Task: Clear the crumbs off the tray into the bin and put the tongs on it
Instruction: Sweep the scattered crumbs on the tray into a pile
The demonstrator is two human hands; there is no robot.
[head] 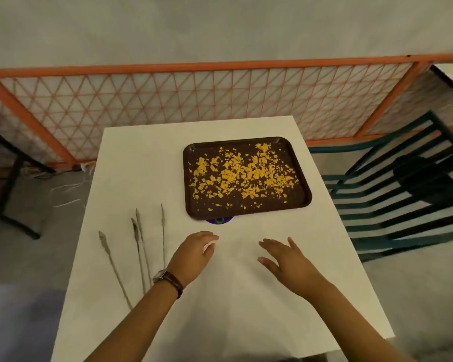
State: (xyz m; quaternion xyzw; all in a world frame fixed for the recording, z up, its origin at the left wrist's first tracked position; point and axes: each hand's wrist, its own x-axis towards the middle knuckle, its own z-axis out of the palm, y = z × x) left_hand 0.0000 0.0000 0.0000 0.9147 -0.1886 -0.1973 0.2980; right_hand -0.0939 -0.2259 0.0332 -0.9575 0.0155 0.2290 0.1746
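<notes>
A dark brown tray (302,202) lies on the far right part of the white table (131,163), strewn with yellow crumbs (242,176). Two pairs of thin metal tongs (141,244) lie on the table's left side, their tips pointing away from me. My left hand (194,253), with a watch on its wrist, hovers just below the tray's near edge, fingers loosely bent, holding nothing. My right hand (285,259) is beside it, fingers spread and empty. No bin is in view.
A small purple disc (219,220) peeks out from under the tray's near edge. A dark green slatted chair (392,194) stands right of the table. An orange mesh fence (194,97) runs behind it. Another table's legs (8,194) stand at the left.
</notes>
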